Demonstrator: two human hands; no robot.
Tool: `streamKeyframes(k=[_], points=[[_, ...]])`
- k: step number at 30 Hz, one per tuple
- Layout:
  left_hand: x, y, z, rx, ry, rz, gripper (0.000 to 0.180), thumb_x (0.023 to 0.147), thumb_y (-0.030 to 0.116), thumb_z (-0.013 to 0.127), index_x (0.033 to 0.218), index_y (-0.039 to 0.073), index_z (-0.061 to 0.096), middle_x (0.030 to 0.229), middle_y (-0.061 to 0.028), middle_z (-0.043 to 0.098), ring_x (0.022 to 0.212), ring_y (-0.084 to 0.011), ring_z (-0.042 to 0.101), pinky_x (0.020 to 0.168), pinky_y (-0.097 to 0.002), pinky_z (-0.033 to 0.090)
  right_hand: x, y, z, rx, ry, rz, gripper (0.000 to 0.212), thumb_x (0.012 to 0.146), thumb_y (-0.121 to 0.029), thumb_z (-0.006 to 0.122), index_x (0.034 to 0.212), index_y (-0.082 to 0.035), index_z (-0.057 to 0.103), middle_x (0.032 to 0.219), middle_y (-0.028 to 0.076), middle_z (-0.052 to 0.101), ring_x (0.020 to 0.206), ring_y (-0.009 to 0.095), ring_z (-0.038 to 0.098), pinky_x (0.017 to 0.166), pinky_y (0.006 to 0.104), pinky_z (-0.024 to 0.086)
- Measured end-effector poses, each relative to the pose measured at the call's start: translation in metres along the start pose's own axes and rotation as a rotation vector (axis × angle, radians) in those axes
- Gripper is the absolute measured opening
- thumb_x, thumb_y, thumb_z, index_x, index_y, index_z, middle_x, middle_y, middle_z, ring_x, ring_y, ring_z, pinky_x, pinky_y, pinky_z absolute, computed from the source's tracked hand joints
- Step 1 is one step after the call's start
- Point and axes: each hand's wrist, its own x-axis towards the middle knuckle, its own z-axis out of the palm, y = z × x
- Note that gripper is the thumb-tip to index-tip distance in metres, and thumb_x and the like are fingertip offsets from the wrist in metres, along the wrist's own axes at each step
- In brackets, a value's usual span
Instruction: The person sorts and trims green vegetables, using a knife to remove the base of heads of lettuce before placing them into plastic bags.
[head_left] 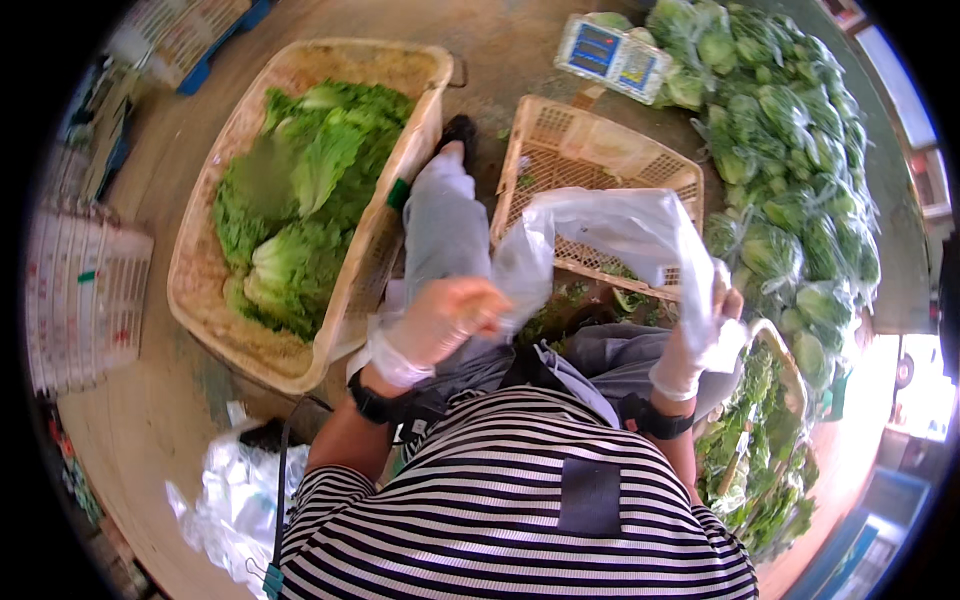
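I am holding a clear plastic bag (620,205) spread between my two hands, its mouth arching over my lap. My left hand (440,325), in a thin translucent glove, has its fingers closed on the bag's left edge; motion smears them a little. On the right side of the bag, my right hand (690,350) grips the bunched film, also gloved. Just beyond the bag lies a shallow yellowish mesh crate (545,125) with a few leaf scraps. Left of my leg stands a large plastic tub (200,205) holding loose green lettuce (330,150).
Bagged lettuces (785,110) are piled along the right, behind a scale (612,60) with a blue display. Loose leaves (745,440) fill a basket by my right arm. Crumpled plastic bags (240,490) lie at lower left. A white crate (90,290) stands at far left.
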Motion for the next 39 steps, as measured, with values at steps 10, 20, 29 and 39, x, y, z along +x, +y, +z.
streamKeyframes(k=[10,20,29,39], points=[[0.083,-0.008,0.088,-0.194,0.227,0.259,0.024,0.087,0.021,0.061,0.088,-0.002,0.063,0.077,-0.0012,0.063,0.068,-0.0088,0.054,0.062,-0.0250,0.045,-0.044,-0.017,-0.003,0.000,-0.762,0.619,0.035,0.078,-0.015,0.066,0.108,-0.005,0.053,0.107,0.008,0.058,0.094,0.022,0.057,0.085,0.0301,0.044],[0.084,-0.032,0.064,0.480,0.352,0.447,0.034,0.092,0.025,0.053,0.069,0.000,0.060,0.059,-0.0126,0.058,0.046,-0.0251,0.046,0.048,-0.0338,0.037,-0.054,0.026,0.011,0.350,-0.513,0.876,0.022,0.092,-0.021,0.055,0.092,0.000,0.062,0.084,0.001,0.061,0.080,0.010,0.055,0.078,0.0234,0.044],[0.081,-0.029,0.050,0.224,0.512,0.506,0.025,0.095,0.021,0.047,0.089,0.000,0.060,0.073,-0.0005,0.058,0.065,-0.0077,0.050,0.060,-0.0239,0.040,-0.045,0.024,0.010,0.485,-0.491,0.915,0.026,0.092,-0.023,0.055,0.106,-0.001,0.059,0.094,0.002,0.062,0.081,0.009,0.056,0.078,0.0231,0.044],[0.090,-0.026,0.050,0.015,0.495,0.209,0.032,0.093,0.031,0.051,0.086,0.001,0.060,0.077,0.0013,0.058,0.063,-0.0077,0.047,0.059,-0.0241,0.039,-0.050,0.039,0.004,0.501,-0.493,0.770,0.020,0.087,-0.023,0.062,0.077,-0.005,0.062,0.072,-0.005,0.057,0.066,0.004,0.046,0.063,0.0195,0.038]])
